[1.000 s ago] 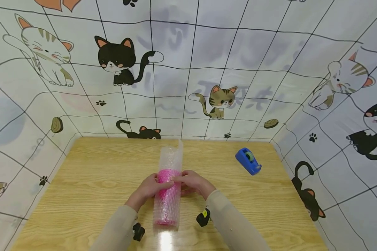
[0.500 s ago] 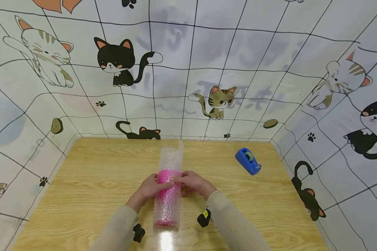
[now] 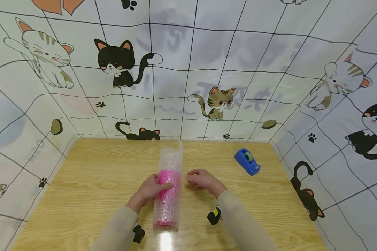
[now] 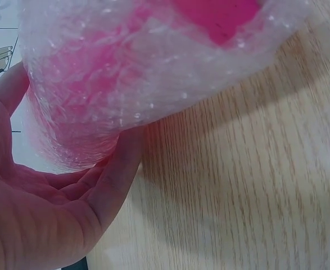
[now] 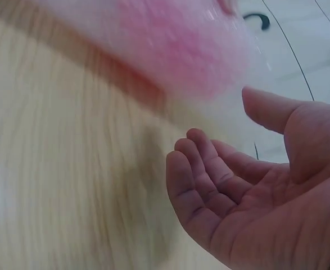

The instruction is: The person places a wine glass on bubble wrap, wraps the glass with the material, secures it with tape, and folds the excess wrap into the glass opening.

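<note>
A pink cylindrical object rolled in clear bubble wrap (image 3: pixel 167 209) lies lengthwise on the wooden table, with loose wrap sticking out past its far end. My left hand (image 3: pixel 151 189) grips the roll from its left side, thumb across the top; in the left wrist view the fingers (image 4: pixel 117 180) curl under its edge. Just to the right of the roll, my right hand (image 3: pixel 204 180) is apart from it and holds nothing. The right wrist view shows that hand's fingers (image 5: pixel 181 180) loosely bent, with the bubble wrap beyond them.
A blue tape dispenser (image 3: pixel 248 162) with a roll of tape stands at the back right of the table (image 3: pixel 107 164). A cloth printed with cats (image 3: pixel 172 80) hangs behind the table and along both sides.
My right hand has let go of the bubble-wrapped roll and moved a little to the right. My left hand keeps its grip, and the roll has stayed in place.
</note>
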Motion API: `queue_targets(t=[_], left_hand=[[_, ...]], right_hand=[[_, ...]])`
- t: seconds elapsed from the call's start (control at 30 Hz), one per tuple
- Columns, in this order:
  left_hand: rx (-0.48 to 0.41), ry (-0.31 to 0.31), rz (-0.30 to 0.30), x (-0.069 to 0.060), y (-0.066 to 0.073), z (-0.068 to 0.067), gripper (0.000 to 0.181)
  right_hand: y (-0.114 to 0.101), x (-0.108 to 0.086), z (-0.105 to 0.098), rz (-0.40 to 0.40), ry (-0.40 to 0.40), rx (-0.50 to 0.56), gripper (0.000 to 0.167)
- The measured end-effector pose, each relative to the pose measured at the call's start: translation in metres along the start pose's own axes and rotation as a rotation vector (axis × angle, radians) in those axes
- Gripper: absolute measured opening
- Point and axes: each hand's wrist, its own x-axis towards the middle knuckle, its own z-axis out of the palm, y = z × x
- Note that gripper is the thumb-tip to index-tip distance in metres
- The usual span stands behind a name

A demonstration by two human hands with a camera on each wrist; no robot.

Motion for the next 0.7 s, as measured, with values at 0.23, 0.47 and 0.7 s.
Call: queue_targets(t=[0.23, 0.47, 0.7], left_hand=[[-0.002, 0.000, 0.014, -0.001, -0.001, 0.001, 0.097], [0.017, 0.001, 0.010, 0.001, -0.003, 0.001, 0.098], [0.016, 0.000, 0.013, 0.000, -0.003, 0.001, 0.099]], right_hand=[[0.022, -0.012, -0.063, 0.020, 0.201, -0.002, 0.042], [0.046, -0.029, -0.134, -0.018, 0.445, -0.211, 0.044], [0.075, -0.045, -0.186, 0.065, 0.627, -0.432, 0.051]])
